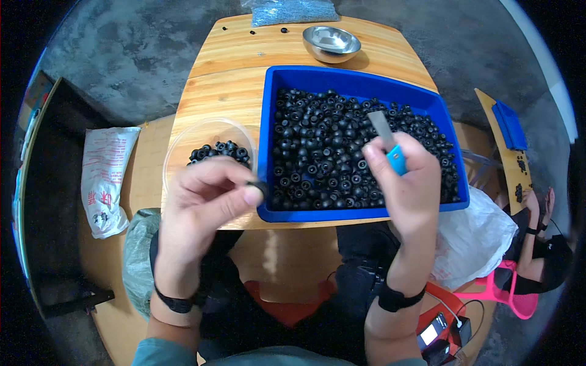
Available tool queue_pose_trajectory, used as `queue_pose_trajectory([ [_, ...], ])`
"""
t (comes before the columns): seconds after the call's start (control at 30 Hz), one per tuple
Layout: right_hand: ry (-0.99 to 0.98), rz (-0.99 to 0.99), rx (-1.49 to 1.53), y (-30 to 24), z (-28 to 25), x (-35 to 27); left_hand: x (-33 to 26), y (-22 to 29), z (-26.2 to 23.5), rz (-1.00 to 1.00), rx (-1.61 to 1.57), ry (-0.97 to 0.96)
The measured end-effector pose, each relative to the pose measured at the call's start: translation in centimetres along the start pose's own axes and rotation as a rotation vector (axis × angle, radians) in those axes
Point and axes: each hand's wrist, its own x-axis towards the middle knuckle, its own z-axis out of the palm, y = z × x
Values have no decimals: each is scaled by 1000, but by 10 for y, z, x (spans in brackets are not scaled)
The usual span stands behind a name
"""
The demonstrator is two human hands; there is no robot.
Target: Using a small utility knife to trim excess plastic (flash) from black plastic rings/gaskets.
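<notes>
Between the thumb and fingertips of my left hand (pixel 207 198) is a small round black part (pixel 259 185), held by the near left corner of a blue tray (pixel 360 215). My right hand (pixel 415 189) grips a knife (pixel 397 161) with a blue handle, its flat metal blade pointing up and away over the tray. Many small black round parts (pixel 323 131), several showing a ring-shaped hole, fill that tray. Partly behind my left hand stands a clear plastic tub (pixel 173 146) with more black parts (pixel 223 150) in it.
On the far side of the wooden table (pixel 226 85) are a metal bowl (pixel 331 44), a few tiny black pieces and a bubble-wrap bundle (pixel 293 11). A white sack (pixel 107 180) lies at left. At right, another person's hands (pixel 540 207) are beside a second table (pixel 503 152).
</notes>
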Motion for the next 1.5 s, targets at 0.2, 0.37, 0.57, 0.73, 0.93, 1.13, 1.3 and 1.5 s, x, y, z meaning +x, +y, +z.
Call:
queue_pose_trajectory([
  [0.2, -335, 31, -454, 29, -1, 5, 10, -8, -23, 98, 853, 251],
  [0.37, -400, 7, -615, 16, 18, 5, 8, -10, -13, 105, 717, 204],
  [0.57, -395, 14, -456, 24, 15, 7, 3, -10, -1, 58, 611, 76],
  [0.73, -442, -176, 209, 3, 4, 1, -1, -11, 16, -70, 155, -128],
  [0.93, -477, -407, 491, -3, 21, -12, -6, -20, 25, -256, -509, -303],
  [1.13, -377, -317, 385, -19, 18, -18, -6, -25, 24, -234, -670, -322],
  [1.3, -421, -363, 207, -23, 14, -21, -8, -22, 24, -162, -643, -270],
  [1.5, -433, -384, 151, -23, 19, -22, -10, -15, 25, -244, -607, -159],
])
